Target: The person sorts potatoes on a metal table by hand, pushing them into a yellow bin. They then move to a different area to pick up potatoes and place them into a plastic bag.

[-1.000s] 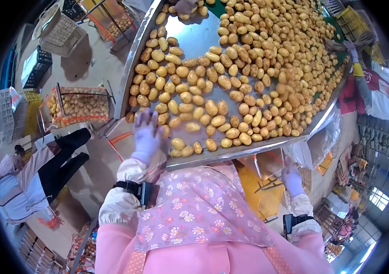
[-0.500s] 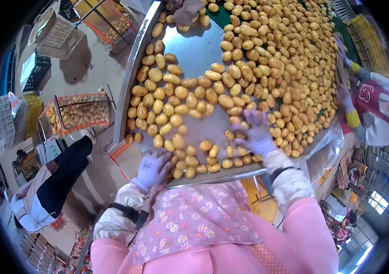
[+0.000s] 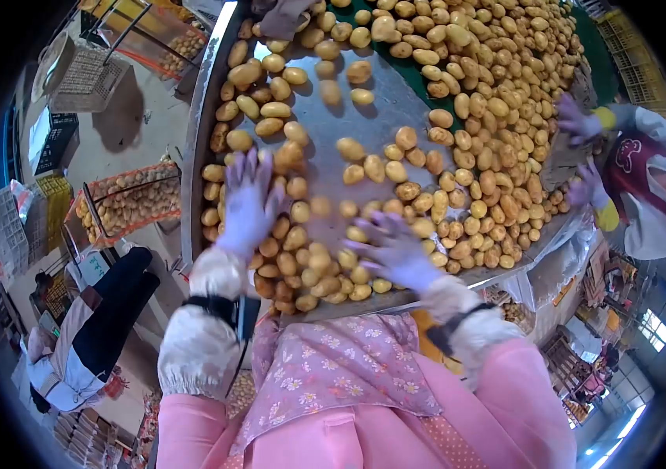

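Many yellow-brown potatoes (image 3: 497, 148) cover a metal sorting table (image 3: 325, 133), heaped thickest at the right. My left hand (image 3: 245, 205), in a lilac glove, lies over potatoes near the table's left rim with its fingers spread. Closer to the middle, my right hand (image 3: 395, 248), gloved alike, rests with fingers apart on potatoes by the front edge. Neither hand grips a potato. Below my hands a cluster of potatoes (image 3: 309, 270) sits against the front rim, some of them blurred by motion.
Across the right side of the table, a co-worker's gloved hands (image 3: 579, 121) are at the heap. A mesh bag of potatoes (image 3: 134, 199) stands left of the table. A person in dark trousers (image 3: 114, 305) is at the lower left. Yellow crates (image 3: 634, 59) stand at the upper right.
My left hand has moved up from the front edge onto the potatoes, fingers now spread. My right hand has shifted left and down. Potatoes have spread and rolled, baring more metal in the middle.
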{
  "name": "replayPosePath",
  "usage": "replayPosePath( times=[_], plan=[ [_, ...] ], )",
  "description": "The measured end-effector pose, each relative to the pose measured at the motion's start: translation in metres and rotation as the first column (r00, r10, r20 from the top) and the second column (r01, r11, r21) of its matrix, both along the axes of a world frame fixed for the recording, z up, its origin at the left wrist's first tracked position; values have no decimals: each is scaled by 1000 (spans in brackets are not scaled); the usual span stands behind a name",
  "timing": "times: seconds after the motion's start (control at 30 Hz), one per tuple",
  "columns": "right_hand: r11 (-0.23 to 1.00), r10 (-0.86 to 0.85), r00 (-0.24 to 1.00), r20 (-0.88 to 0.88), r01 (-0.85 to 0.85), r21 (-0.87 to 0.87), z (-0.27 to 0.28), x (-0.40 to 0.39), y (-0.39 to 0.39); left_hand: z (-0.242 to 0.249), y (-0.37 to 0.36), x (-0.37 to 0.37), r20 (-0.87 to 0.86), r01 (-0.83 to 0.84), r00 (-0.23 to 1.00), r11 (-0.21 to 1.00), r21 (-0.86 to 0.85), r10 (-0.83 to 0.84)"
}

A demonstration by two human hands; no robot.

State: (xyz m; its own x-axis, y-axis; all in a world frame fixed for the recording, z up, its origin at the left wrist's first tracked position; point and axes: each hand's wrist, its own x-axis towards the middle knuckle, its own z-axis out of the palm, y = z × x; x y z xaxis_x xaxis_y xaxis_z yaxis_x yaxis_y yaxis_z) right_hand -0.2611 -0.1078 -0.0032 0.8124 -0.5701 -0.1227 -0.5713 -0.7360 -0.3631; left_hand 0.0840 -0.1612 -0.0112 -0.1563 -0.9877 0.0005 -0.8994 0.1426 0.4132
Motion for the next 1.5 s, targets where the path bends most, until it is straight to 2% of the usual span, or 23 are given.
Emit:
replayPosePath(
  times=[0.1, 0.17, 0.27, 0.33, 0.4, 0.43, 0.5, 0.63, 0.7, 0.73, 0.83, 0.93, 0.97, 1.03, 1.1, 1.13, 1.2, 1.23, 1.27, 1.3, 1.37, 1.47, 1.5],
  plan=[
    [902, -54, 911, -408, 220, 372, 55, -49, -37, 13, 85, -32, 50, 1, 999, 992, 123, -7],
    [718, -681, 719, -138, 619, -317, 0, -72, -24, 33, 124, -68, -43, 169, 986, 960, 225, -163],
    [740, -672, 667, -322, 620, -258, 17, 25, -2, 23, 143, -76, -368, 566, 797, 804, 180, -478],
    [808, -568, 791, -228, 589, 29, 12, 13, 21, 22, 149, -48, -281, 484, 858, 860, 165, -429],
    [973, -37, 980, -196, 80, 217, 15, -28, 0, 39, 147, -12, -127, 405, 914, 882, 242, -385],
    [950, -109, 888, -447, 226, 217, 21, -36, -37, 34, 151, 9, -151, 343, 938, 903, 257, -314],
    [925, -340, 908, -243, 277, -262, 6, -55, -110, 34, 153, 34, -173, 284, 955, 914, 290, -242],
    [728, -638, 769, 35, 618, -296, -15, 21, -256, 24, 65, 42, -96, -53, 995, 990, -132, 41],
    [690, -678, 727, -110, 578, -436, -13, 89, -273, 26, -22, 31, -140, -151, 983, 953, -264, 117],
    [720, -598, 799, 57, 567, -400, -33, 108, -268, 17, -60, 31, -160, -118, 985, 945, -306, 71],
    [859, -439, 898, -28, 410, -307, -11, 145, -186, -2, -129, 18, -74, -136, 990, 943, -304, 119],
    [973, -216, 971, 99, 207, 99, -2, 79, -91, -15, -93, 7, 74, 13, 997, 992, -127, -3],
    [995, -89, 996, -5, 89, 41, 10, 47, -72, -7, -67, 5, 42, -5, 999, 993, -116, 10],
    [956, -226, 938, -264, 266, 124, 24, -21, -52, 2, -20, 0, 150, -6, 989, 999, -51, 14],
    [634, -714, 660, -235, 751, 184, 0, -111, -53, 12, 30, -9, 44, -31, 999, 997, 69, 28],
    [635, -716, 659, -231, 752, 178, -9, -110, -55, 13, 53, -21, -48, -46, 998, 998, 37, 48],
    [479, -876, 445, -186, 755, -447, -20, -93, -54, 34, 91, -65, 35, 57, 997, 983, 175, -64],
    [551, -833, 484, -268, 681, -481, -24, -65, -48, 37, 101, -84, -143, 293, 956, 841, 455, -256],
    [651, -755, 558, -344, 572, -499, -10, -25, -37, 49, 108, -99, -184, 513, 855, 842, 164, -485],
    [680, -732, 667, -136, 704, -207, -21, -9, -15, 40, 122, -94, -260, 517, 839, 849, 111, -477],
    [949, -312, 935, -168, 300, -94, 14, 12, 12, 30, 132, -61, -281, 510, 842, 850, 135, -460],
    [975, -101, 958, -270, 150, 167, 32, -50, -6, 34, 162, -1, -129, 339, 941, 891, 303, -314],
    [877, -428, 899, -87, 437, 202, 5, -83, -25, 36, 169, 21, 8, 314, 942, 893, 323, -334]
  ],
)
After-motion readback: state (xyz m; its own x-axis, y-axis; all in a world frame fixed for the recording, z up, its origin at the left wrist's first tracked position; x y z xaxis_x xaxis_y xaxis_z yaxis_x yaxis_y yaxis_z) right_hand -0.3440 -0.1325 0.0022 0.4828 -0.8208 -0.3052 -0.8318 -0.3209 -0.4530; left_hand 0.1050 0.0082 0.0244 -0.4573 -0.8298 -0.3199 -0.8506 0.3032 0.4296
